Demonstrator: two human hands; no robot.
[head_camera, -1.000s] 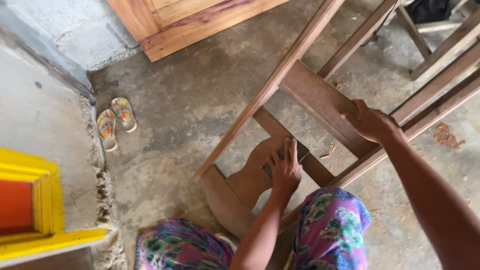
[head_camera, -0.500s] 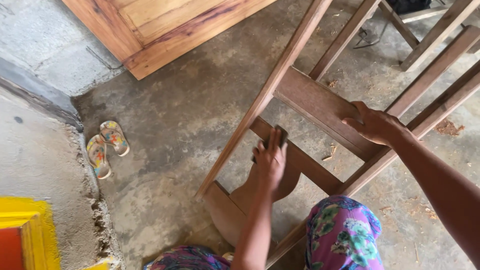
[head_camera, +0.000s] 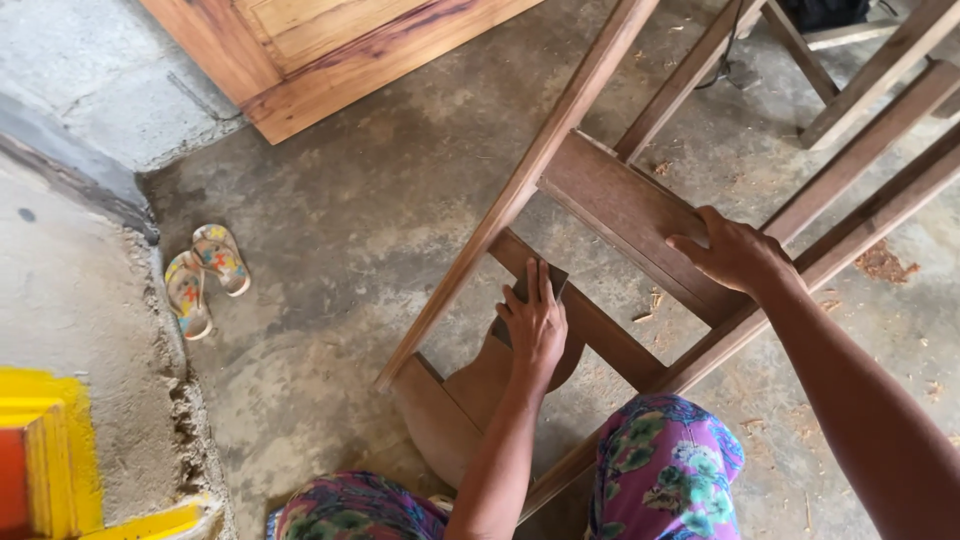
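A brown wooden chair frame (head_camera: 520, 190) lies tilted across the concrete floor in front of my knees. My left hand (head_camera: 532, 325) presses a small dark sanding pad (head_camera: 527, 286) flat on a lower cross rail (head_camera: 610, 330), fingers stretched over it. My right hand (head_camera: 728, 250) rests on the wide upper slat (head_camera: 620, 205) and grips its edge, steadying the frame. A curved wooden piece (head_camera: 470, 385) of the frame sits under my left forearm.
A pair of colourful flip-flops (head_camera: 200, 275) lies to the left by a raised concrete step (head_camera: 70, 290). A varnished wooden door panel (head_camera: 330, 50) leans at the top. Yellow and red painted woodwork (head_camera: 40, 450) is at bottom left. More wooden frames (head_camera: 870, 70) stand top right. Sawdust dots the floor.
My left hand with the pad slid up the cross rail from its lower end and is now a little back down. My right hand stayed on the slat. The view shifted slightly.
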